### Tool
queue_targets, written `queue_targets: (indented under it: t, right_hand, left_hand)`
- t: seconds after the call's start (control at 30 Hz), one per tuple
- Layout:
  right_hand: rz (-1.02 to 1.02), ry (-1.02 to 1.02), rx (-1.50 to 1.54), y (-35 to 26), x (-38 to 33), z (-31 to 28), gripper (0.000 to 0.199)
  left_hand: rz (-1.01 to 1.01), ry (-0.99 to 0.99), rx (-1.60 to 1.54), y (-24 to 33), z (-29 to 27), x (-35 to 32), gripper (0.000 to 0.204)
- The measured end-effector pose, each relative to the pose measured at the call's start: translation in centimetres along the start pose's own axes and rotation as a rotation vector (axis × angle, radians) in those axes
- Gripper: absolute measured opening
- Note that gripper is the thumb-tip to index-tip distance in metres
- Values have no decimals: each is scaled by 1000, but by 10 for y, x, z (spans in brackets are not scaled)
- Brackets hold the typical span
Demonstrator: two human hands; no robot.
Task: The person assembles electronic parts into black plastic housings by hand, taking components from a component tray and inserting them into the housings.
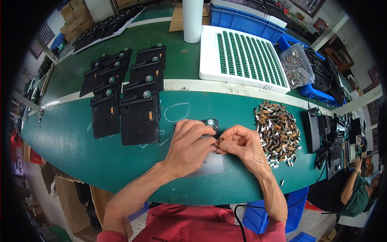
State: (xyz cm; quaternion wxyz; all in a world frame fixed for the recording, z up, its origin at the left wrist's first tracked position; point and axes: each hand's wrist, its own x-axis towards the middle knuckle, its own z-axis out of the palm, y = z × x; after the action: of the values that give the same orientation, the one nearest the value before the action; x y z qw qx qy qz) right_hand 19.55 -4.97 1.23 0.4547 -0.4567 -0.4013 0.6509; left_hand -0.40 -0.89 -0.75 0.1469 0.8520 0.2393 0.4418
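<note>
My right hand (246, 150) pinches a small brown part between thumb and forefinger. My left hand (186, 146) is curled beside it, its fingertips meeting the right fingers; what they grip, if anything, is hidden. Beneath both hands lies a black panel (216, 126), mostly covered, with a round clear-and-green piece (210, 122) at its top. A greyish translucent sheet (209, 166) shows below my left hand. To the right is a heap of small brown, black and silver switch-like parts (278, 133).
Several black panels (139, 123) with round pieces and orange bits overlap at the left. A white foam tray (210, 60) holds rows of small green boards. Beside it are a bag of parts (297, 66) and a blue crate (246, 22). A white cylinder (192, 22) stands behind. Another person (358, 189) sits right.
</note>
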Motion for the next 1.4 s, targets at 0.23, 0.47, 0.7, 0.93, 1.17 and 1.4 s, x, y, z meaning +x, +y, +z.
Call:
queue_targets:
  t: [0.23,0.47,0.7,0.93,1.17,1.4]
  right_hand:
    - [-111,66,-166,7,-2,5,17]
    - [-181,80,-277,6,-6,6,16]
    - [-415,132,-613,1,-5,0,17]
    - [-539,434,-1135,5,-6,-13,20]
    - [-521,204,-793,-5,-13,-1,26]
    - [-469,68,-668,6,-11,5,22]
  left_hand:
    - [-84,-4,-99,-1,2,-1,17]
    - [-147,-85,-188,0,-3,2,11]
    - [-179,-101,-190,0,-7,3,9]
    - [-142,-64,-194,1,-3,3,8]
    - [-137,-59,-135,2,-5,4,12]
    - [-106,-45,-153,2,-1,3,15]
